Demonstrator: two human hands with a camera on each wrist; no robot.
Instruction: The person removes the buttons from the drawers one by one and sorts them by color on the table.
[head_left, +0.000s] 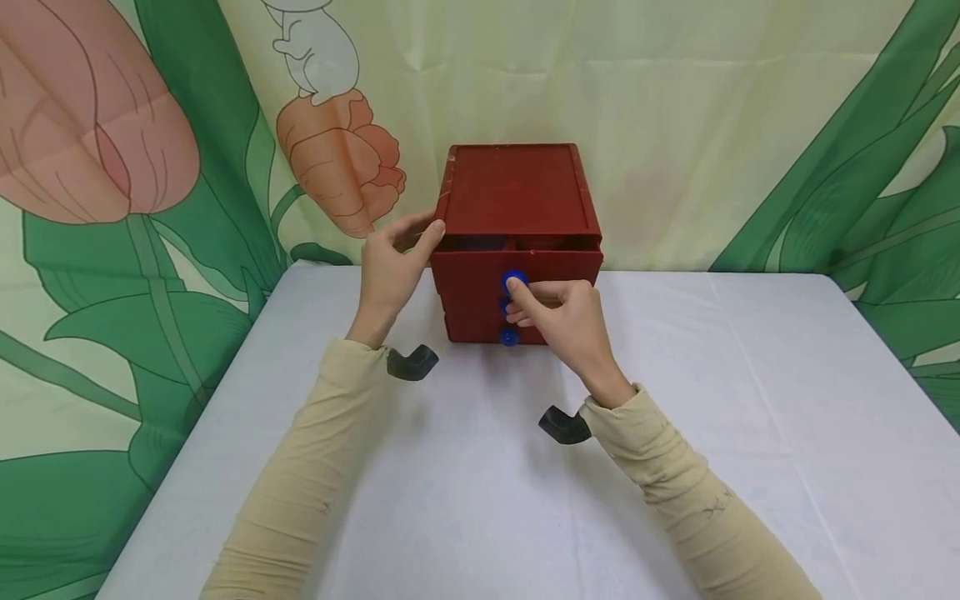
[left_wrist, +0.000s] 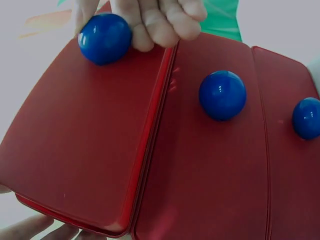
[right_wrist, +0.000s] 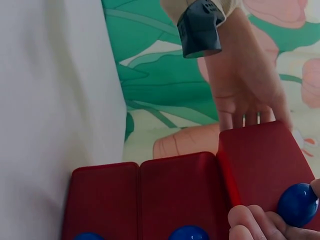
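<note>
A red three-drawer cabinet (head_left: 517, 187) stands against the backdrop at the far side of the table. Its top drawer (head_left: 471, 271) is pulled out a little, with a dark gap under the cabinet's top. My right hand (head_left: 566, 321) pinches the round blue top knob (left_wrist: 105, 39) between thumb and index finger, its other fingers bent below. At the cabinet's upper left side rests my left hand (head_left: 393, 271), thumb at the front corner and fingers laid fairly straight along the side. The middle knob (left_wrist: 222, 95) and bottom knob (head_left: 509, 337) are untouched, their drawers closed.
White cloth covers the table (head_left: 465, 483). Behind it hangs a printed curtain (head_left: 660, 142) with leaves, a flower and a rabbit on a carrot. Black wrist-camera mounts (head_left: 412, 363) stick out from both beige sleeves (head_left: 292, 492).
</note>
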